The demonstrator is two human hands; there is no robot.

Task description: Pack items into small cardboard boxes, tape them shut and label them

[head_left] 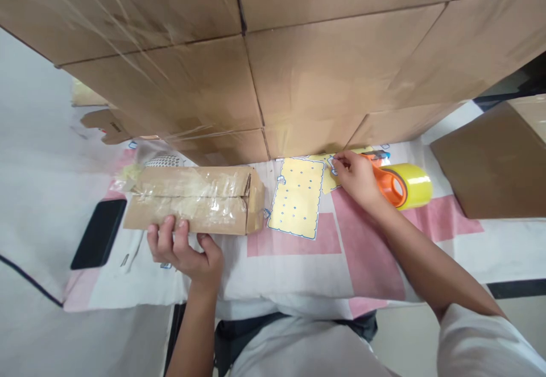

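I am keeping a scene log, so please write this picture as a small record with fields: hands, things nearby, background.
Left hand: fingers touching the near edge of a taped cardboard box
Right hand: fingertips at yellow paper; grip unclear
Between hands: patterned yellow sheet
Beside right hand: orange tape dispenser with yellow roll
Far left: dark phone
Surface: pink-and-white cloth
Background: stacked cartons

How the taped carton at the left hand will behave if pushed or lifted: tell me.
The carton will probably hold its shape, given its straight edges. The glossy tape on top may feel slippery. Lying on a long side, it would likelier slide than tip.
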